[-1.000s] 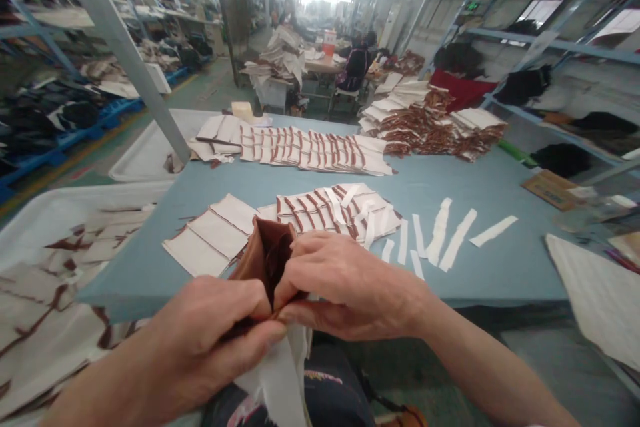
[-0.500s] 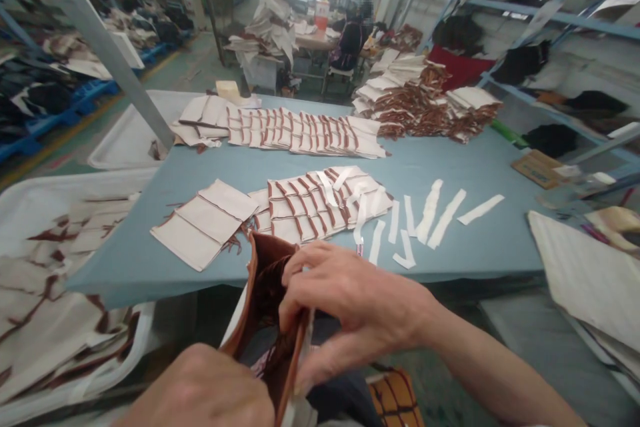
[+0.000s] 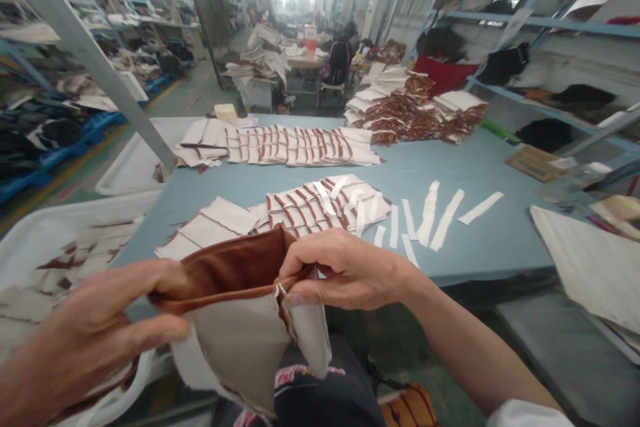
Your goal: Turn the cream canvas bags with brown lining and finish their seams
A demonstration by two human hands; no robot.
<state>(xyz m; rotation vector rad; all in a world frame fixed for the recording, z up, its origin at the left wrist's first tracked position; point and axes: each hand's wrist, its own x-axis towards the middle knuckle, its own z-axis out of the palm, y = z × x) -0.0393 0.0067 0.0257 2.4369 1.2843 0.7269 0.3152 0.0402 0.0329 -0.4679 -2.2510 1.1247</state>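
Head camera: one cloth pouch is being held open just off the tabletop's near edge, with many more already laid out.

The left hand (image 3: 95, 333) and right hand (image 3: 345, 270) are spread apart, each pinching the brown-lined rim of the pouch (image 3: 235, 327) and stretching its mouth wide, while its cream body is hanging over the lap, short of the tabletop (image 3: 475, 240). The work looks well along to me: a short row (image 3: 320, 203) is lying by the near edge, a longer row (image 3: 295, 145) toward the far edge and a heap (image 3: 415, 110) at the far right corner. A tray (image 3: 30, 240) off the left edge is holding more pieces.
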